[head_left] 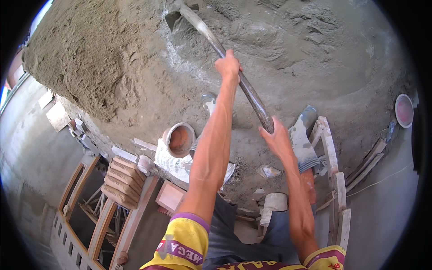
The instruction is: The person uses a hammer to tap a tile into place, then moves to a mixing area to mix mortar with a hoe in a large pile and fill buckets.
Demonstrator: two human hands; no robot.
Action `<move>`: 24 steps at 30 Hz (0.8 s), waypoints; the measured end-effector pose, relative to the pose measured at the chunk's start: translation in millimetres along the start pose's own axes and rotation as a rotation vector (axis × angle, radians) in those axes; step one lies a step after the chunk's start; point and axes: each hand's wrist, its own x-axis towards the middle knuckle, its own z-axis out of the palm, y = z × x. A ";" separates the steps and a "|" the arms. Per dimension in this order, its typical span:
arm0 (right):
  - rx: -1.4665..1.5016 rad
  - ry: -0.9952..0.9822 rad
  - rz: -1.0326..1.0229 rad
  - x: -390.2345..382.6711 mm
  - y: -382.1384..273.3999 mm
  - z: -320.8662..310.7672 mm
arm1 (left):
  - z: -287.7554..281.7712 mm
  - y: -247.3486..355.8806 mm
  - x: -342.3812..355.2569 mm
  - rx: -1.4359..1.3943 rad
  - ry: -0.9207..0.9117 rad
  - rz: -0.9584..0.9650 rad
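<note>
Both my hands are wrapped round the long wooden handle of a hoe (256, 100), which slants from the upper left down to the right. My left hand (229, 66) grips it farther out, around the middle of the shaft. Close to the handle's near end is my right hand (277, 138). The hoe's dark metal head (172, 19) lies at the top edge, against grey, wet-looking sand or mortar (270, 49); part of the blade is hidden.
A mound of sand (81, 58) rises at the left. Beside my feet in boots (302, 135) stand an orange-lined bucket (180, 137) and a white sack (168, 163). Stacked paper bags (123, 182) and wooden frames lie lower left; timber (330, 148) and a basin (404, 111) are right.
</note>
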 end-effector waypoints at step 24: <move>-0.286 -0.012 -0.023 -60.0 6.1 -45.7 | -40.3 -35.4 -59.9 -0.189 0.071 -0.218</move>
